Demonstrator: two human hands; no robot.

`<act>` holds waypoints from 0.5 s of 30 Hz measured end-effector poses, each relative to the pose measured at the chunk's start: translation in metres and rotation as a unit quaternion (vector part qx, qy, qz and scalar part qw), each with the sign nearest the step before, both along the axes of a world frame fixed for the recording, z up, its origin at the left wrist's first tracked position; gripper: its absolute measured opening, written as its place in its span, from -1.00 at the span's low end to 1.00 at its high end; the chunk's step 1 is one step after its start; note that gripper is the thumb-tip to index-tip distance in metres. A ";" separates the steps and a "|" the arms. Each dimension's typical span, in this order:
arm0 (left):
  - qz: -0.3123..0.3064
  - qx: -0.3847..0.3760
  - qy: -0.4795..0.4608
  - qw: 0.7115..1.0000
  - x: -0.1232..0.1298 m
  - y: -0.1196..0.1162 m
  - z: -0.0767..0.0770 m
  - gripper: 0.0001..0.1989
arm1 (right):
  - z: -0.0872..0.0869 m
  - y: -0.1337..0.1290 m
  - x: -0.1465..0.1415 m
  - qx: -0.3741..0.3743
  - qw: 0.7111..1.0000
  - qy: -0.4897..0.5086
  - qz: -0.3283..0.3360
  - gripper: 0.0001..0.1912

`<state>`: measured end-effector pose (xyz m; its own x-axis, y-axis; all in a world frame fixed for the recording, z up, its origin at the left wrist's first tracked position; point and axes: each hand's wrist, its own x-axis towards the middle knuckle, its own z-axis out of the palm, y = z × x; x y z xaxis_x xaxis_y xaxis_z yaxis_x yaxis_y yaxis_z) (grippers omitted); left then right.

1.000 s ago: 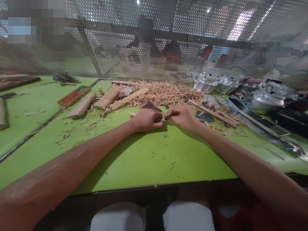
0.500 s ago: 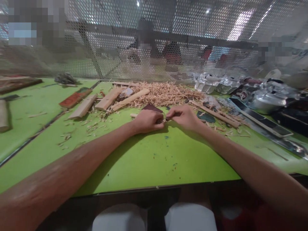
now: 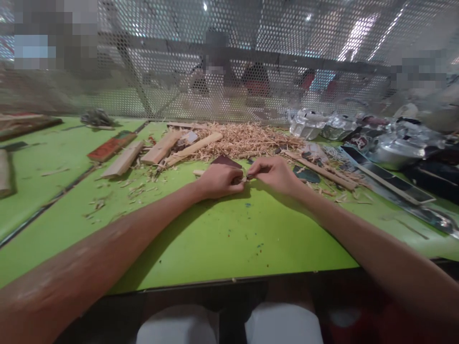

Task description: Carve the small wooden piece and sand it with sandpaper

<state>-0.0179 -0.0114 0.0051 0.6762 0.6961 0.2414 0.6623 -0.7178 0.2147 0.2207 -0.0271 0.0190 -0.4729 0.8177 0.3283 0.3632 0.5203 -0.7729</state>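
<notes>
My left hand (image 3: pixel 221 181) is curled closed, its thumb and fingers pressed around something small that is mostly hidden. Facing it, my right hand (image 3: pixel 275 174) pinches thumb against fingertips. A tiny dark bit shows between the two hands, too small to name. Just behind my left hand lies a dark brown sheet (image 3: pixel 226 161), like sandpaper. The tip of a pale wooden stick (image 3: pixel 198 172) sticks out left of that hand. Beyond my right hand is a dark green-grey piece (image 3: pixel 307 174), flat on the green table (image 3: pixel 222 239).
A heap of wood shavings (image 3: pixel 251 138) spreads along the perforated metal screen (image 3: pixel 229 91). Wooden blocks (image 3: pixel 124 159) and a red-orange piece (image 3: pixel 112 146) lie left. A wooden strip (image 3: pixel 321 170), a long metal ruler-like bar (image 3: pixel 387 174) and foil-like silvery containers (image 3: pixel 405 143) are right.
</notes>
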 end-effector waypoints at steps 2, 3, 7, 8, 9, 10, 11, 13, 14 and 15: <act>0.002 0.001 -0.003 1.000 0.000 -0.001 0.000 -0.69 | 0.001 -0.001 0.000 -0.001 1.000 -0.009 0.004 -0.82; 0.005 0.004 -0.005 1.000 0.000 -0.001 0.001 -0.70 | 0.002 -0.001 0.000 0.000 1.000 -0.016 0.007 -0.81; 0.007 0.002 -0.016 1.000 -0.001 -0.002 0.001 -0.73 | 0.004 -0.002 0.000 -0.002 1.000 -0.015 0.005 -0.77; 0.004 -0.001 -0.016 1.000 -0.001 -0.002 0.001 -0.72 | 0.004 -0.003 -0.001 -0.001 1.000 -0.011 0.003 -0.77; 0.003 -0.003 -0.016 1.000 -0.001 -0.002 0.001 -0.72 | 0.005 -0.003 -0.001 0.000 1.000 -0.011 0.002 -0.76; 0.005 -0.005 -0.015 1.000 0.000 -0.002 0.001 -0.71 | 0.005 -0.004 -0.002 -0.001 1.000 -0.014 0.002 -0.75; 0.009 -0.005 -0.015 1.000 0.000 -0.002 0.002 -0.71 | 0.004 -0.004 -0.003 -0.003 1.000 -0.017 0.003 -0.74; 0.016 -0.006 -0.015 1.000 0.000 -0.003 0.002 -0.71 | 0.004 -0.005 -0.004 -0.013 1.000 -0.013 0.004 -0.74; 0.017 -0.007 -0.015 1.000 0.000 -0.003 0.002 -0.71 | 0.004 -0.006 -0.004 -0.019 1.000 -0.005 0.002 -0.75; 0.014 -0.010 -0.014 1.000 0.000 -0.003 0.002 -0.71 | 0.004 -0.006 -0.004 -0.024 1.000 0.003 0.002 -0.76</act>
<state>-0.0178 -0.0141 0.0071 0.6497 0.7191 0.2467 0.6753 -0.6949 0.2471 0.2170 -0.0335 0.0228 -0.4745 0.8306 0.2913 0.3560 0.4838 -0.7995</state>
